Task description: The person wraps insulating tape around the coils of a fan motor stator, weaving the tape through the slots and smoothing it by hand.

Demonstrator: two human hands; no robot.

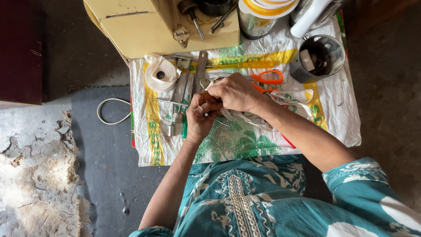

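My left hand and my right hand meet over the middle of a printed white, green and yellow woven sack spread as a mat. Both grip a wooden-handled tool whose thin metal tip pokes out below the fingers. White cord or strap trails from under my right hand toward the right. Orange-handled scissors lie just beyond my right hand. Metal tools lie left of my left hand.
A roll of white tape and a yellow-handled screwdriver lie at the mat's far side. A metal cup holds small parts at the right. A cream-coloured box and steel containers stand behind. A white cable loop lies on the floor.
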